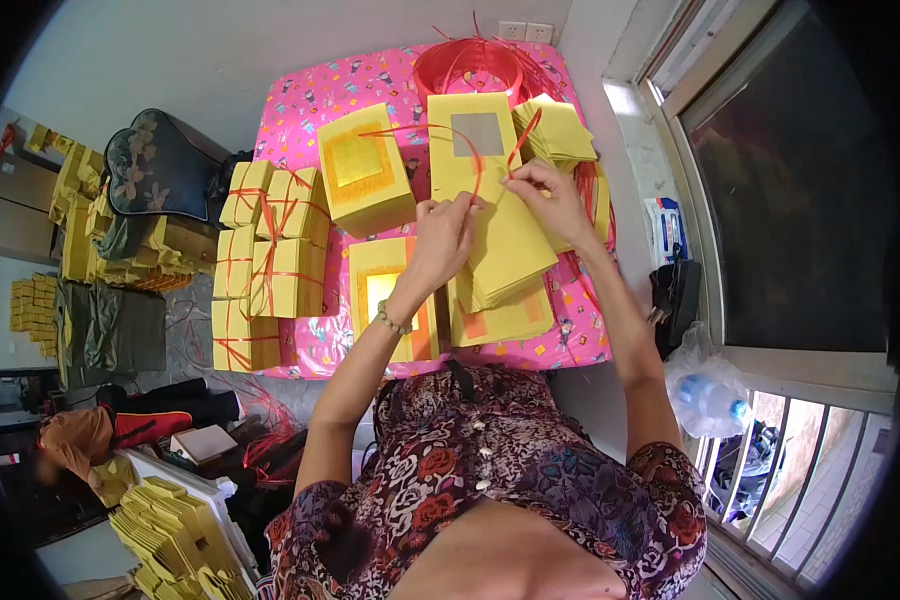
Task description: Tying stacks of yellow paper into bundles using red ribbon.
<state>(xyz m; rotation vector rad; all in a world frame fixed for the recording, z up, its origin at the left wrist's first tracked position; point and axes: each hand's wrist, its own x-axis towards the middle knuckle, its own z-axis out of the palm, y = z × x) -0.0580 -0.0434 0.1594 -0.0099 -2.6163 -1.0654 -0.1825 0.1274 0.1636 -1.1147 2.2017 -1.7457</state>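
Note:
A bundle of yellow paper sheets (505, 250) lies in front of me on the pink patterned table cover (560, 345). Over it, my left hand (445, 238) pinches a red plastic ribbon (476, 160), which arcs up and away to the left. My right hand (552, 203) is closed in a pinch at the far right part of the bundle, with ribbon rising from its fingertips. Under and beyond the bundle is more yellow paper, with a grey square (477, 134) on the far piece. Stacks of yellow paper with gold squares (358, 162) stand left of my hands.
Yellow packs tied with red ribbon (295, 275) are piled at the table's left edge. A red ribbon coil (467, 68) sits at the back. More yellow stacks (175, 540) and another person (78, 440) are at lower left; a barred window (800, 470) is on the right.

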